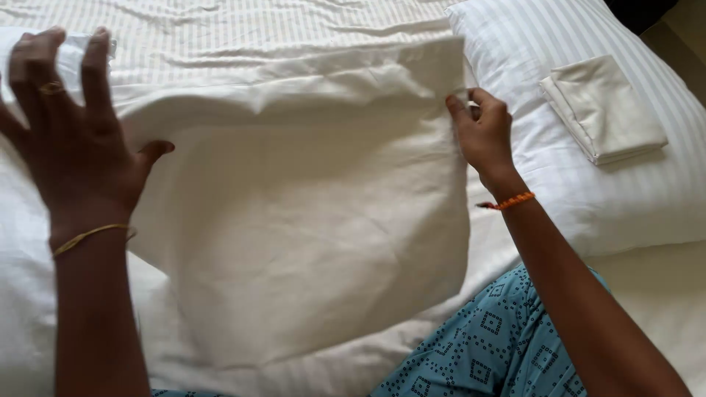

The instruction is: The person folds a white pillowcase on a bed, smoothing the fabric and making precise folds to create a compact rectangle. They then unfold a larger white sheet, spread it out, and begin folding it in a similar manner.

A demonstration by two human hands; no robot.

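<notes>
on bed (220,29), hands (73,147) (482,132) hold pillowcase (309,220).

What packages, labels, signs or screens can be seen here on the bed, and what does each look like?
None in view: no package, label, sign or screen.
Only plain cloth shows:
Cream pillowcase, centre, held by the left hand and the right hand.
Folded cream cloth, a flat rectangle on the striped white pillow, upper right.
</notes>
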